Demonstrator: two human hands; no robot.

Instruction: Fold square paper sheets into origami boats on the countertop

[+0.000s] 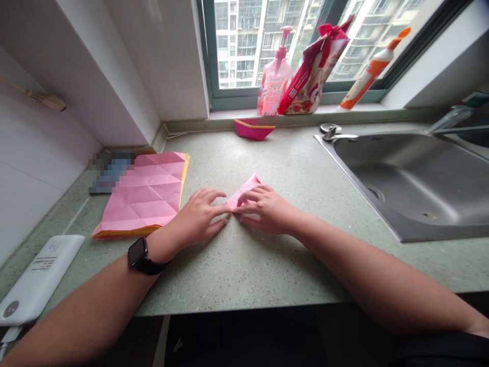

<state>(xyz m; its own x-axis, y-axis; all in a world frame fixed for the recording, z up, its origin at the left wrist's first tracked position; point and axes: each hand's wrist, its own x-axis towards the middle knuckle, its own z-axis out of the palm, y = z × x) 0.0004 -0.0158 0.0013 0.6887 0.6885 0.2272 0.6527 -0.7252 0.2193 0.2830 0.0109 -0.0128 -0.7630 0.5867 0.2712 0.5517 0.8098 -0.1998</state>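
Observation:
A small folded piece of pink paper [244,191] lies on the countertop in front of me, mostly covered by my right hand. My right hand [263,206] has its fingers bent over the paper, with the fingertips on its near left corner. From the left, my left hand [204,214] reaches the same corner with an outstretched index finger; its thumb and other fingers are spread apart. A black watch [138,253] is on my left wrist. Beside that hand rests a stack of creased pink and yellow paper sheets [147,191]. Farther back sits a folded magenta paper boat [254,130].
A steel sink [412,178] is set into the countertop [244,275] at right. On the windowsill stand a pink pump bottle [274,81], a red bag [317,71] and an orange-and-white bottle [367,76]. A white power bank [40,278] with a cable lies at left.

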